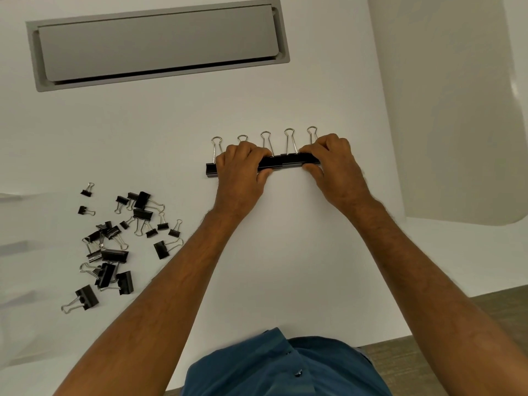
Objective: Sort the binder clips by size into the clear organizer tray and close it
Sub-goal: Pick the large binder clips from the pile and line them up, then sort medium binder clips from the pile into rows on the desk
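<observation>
Left hand: the left hand (pixel 241 167) has its fingers curled over the black bodies at the left part of a row of large binder clips (pixel 281 162), thumb on the near side, pinching them.
Right hand: the right hand (pixel 331 158) grips the right end of the same row in the same way, fingers over the far side, thumb near.
Row: five clips stand side by side, touching, in the middle of the white tabletop (pixel 285 238); their silver wire handles point to the far side.
Loose pile: a heap of mixed binder clips (pixel 114 241) lies well apart to the near left, small and medium ones tangled together, some overlapping.
Tray: the clear organizer tray cannot be made out for certain; faint translucent shapes at the left edge may be it.
Progress: early, by my judgement. Only the largest size is grouped; nothing sits in a compartment, the pile is unsorted, and closing is still to come.
Materials: clip bodies are folded black sheet metal, smooth and matte; handles are thin, shiny wire loops. The tabletop is smooth, with a grey hatch (pixel 157 44) set in its far part.
</observation>
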A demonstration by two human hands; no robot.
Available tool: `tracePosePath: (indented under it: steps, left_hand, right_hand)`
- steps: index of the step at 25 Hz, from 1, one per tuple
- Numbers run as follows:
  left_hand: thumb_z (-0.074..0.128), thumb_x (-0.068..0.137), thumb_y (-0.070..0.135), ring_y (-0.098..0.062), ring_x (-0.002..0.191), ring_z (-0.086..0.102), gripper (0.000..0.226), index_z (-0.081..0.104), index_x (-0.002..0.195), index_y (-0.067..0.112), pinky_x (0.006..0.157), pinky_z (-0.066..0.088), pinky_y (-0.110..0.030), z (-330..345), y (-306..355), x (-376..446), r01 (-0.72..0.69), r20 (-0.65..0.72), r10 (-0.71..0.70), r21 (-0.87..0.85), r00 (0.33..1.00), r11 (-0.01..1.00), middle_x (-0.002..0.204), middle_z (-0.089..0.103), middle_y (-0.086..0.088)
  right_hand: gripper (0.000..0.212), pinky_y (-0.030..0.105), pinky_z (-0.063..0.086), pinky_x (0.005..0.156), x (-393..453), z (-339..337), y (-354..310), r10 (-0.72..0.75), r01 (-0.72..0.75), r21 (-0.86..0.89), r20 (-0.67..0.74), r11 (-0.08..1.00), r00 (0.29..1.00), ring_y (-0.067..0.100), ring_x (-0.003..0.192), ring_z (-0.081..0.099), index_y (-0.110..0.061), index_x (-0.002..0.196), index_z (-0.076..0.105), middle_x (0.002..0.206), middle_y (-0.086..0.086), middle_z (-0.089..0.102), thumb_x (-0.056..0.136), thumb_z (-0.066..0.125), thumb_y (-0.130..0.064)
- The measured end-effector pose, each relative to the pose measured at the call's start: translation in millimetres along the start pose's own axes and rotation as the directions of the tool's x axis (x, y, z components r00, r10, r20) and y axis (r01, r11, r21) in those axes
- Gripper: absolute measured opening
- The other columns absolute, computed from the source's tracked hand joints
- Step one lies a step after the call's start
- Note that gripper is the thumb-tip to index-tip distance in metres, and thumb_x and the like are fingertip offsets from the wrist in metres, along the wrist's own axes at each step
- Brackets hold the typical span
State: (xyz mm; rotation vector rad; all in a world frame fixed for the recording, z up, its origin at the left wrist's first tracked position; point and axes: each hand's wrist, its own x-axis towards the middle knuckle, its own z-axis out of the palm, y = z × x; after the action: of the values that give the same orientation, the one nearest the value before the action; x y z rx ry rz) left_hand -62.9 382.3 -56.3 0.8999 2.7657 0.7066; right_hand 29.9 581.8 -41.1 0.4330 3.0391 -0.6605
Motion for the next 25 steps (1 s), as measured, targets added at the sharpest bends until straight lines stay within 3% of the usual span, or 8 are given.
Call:
tracePosePath:
  steps: [5,9,15,25]
  left_hand:
    - [0.071,0.088,0.031,-0.022,0.104,0.049,0.029,0.064,0.116,0.026,0.086,0.029,-0.034,-0.7,3.3,-0.2,0.019,0.013,-0.019,0.003,1.000,1.000,0.111,0.057,0.002]
    - [0.074,0.086,0.033,-0.024,0.112,0.048,0.039,0.064,0.123,0.025,0.094,0.032,-0.040,-6.5,6.2,-4.0,0.022,0.011,-0.023,0.016,1.000,1.000,0.121,0.055,-0.002]
    - [0.066,0.090,0.037,-0.023,0.119,0.046,0.042,0.059,0.129,0.025,0.097,0.032,-0.038,-23.3,-3.0,-41.1,-0.010,-0.058,0.012,0.023,0.998,1.000,0.127,0.053,-0.001]
    - [0.060,0.094,0.031,-0.019,0.121,0.044,0.033,0.060,0.127,0.025,0.100,0.033,-0.039,-65.8,-60.0,-170.0,0.127,-0.053,-0.131,-0.064,0.990,0.990,0.128,0.053,0.002]
  right_hand:
    - [0.040,0.041,0.053,0.088,-1.9,-1.4,-3.3,0.003,-0.003,-0.008,0.002,1.000,1.000,0.027,0.113,0.049,-0.015,0.128,0.064,0.124,0.010,0.054,0.090,0.073,-0.015]
    - [0.058,0.039,0.046,0.101,-16.0,-0.2,-13.3,0.051,-0.052,-0.022,-0.038,0.998,0.998,0.029,0.134,0.038,-0.016,0.142,0.053,0.147,0.012,0.042,0.088,0.076,-0.021]
    - [0.047,0.042,0.045,0.101,-52.6,1.0,-41.8,0.081,-0.098,-0.097,-0.172,0.990,0.982,0.028,0.134,0.040,-0.016,0.136,0.056,0.148,0.011,0.044,0.092,0.068,-0.028]
    - [0.044,0.044,0.043,0.105,-110.4,37.6,-124.7,0.004,-0.004,-0.014,-0.028,1.000,1.000,0.027,0.136,0.037,-0.018,0.136,0.055,0.148,0.008,0.044,0.095,0.065,-0.031]
